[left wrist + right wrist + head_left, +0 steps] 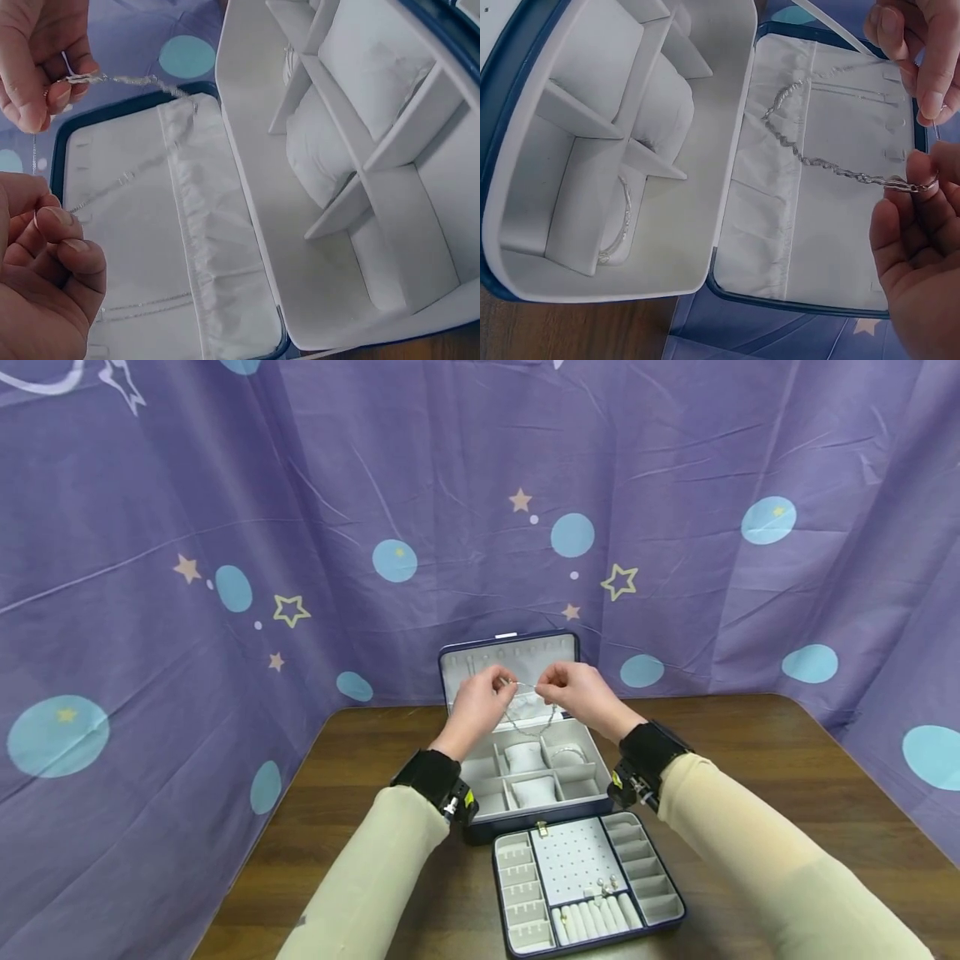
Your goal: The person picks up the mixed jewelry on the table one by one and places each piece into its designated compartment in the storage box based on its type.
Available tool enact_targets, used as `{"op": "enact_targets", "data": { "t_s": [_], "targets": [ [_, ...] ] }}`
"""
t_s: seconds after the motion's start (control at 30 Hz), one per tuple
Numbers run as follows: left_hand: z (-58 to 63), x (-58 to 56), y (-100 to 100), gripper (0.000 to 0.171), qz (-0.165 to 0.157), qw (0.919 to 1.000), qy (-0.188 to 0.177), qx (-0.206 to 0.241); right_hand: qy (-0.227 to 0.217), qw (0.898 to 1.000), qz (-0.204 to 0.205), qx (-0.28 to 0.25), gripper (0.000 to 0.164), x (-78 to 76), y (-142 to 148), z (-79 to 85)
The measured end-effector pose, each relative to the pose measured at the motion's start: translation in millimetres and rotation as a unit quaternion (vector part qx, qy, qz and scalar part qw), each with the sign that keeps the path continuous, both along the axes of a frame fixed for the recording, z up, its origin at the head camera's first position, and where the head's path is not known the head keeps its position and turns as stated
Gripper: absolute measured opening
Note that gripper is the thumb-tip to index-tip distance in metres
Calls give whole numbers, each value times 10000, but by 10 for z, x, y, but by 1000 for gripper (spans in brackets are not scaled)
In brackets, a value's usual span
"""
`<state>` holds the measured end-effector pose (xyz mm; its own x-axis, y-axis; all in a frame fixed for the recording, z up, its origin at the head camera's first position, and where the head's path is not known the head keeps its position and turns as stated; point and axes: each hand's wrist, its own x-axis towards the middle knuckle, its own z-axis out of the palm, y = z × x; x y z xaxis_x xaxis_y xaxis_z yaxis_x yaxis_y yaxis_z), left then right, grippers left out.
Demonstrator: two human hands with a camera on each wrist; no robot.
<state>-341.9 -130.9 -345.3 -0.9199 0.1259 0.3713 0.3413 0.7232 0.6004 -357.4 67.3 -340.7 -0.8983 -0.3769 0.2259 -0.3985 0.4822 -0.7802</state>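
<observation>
Nearby, a divided tray (576, 856) lies on the desk (720, 760), toward five o'clock from the jewellery box (517, 822). Beyond, the left hand (480, 702) and right hand (583, 695), fingers closed together, pinch a silver chain (826, 165) dangling above the box, whose lid (519, 653) stands raised at twelve.

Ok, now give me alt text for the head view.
A left hand and a right hand hold a silver chain over an open jewelry box with white cushions inside. A divided tray lies in front of the box on a wooden table, before a star-patterned purple cloth.
</observation>
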Motion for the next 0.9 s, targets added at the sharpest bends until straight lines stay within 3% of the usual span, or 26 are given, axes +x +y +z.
{"op": "enact_targets", "data": {
  "t_s": [0.2, 0.47, 0.9],
  "targets": [
    [2, -54, -73, 14, 233, 9997, 6, 58, 322, 9994, 7, 114, 8, -34, -93, 17],
    [1, -145, -169, 14, 602, 9981, -11, 127, 702, 9964, 431, 216, 13, -92, -170, 10],
    [34, -219, -226, 13, 964, 9952, 165, 31, 295, 9970, 574, 428, 26, -135, -281, 28]
  ]
}}
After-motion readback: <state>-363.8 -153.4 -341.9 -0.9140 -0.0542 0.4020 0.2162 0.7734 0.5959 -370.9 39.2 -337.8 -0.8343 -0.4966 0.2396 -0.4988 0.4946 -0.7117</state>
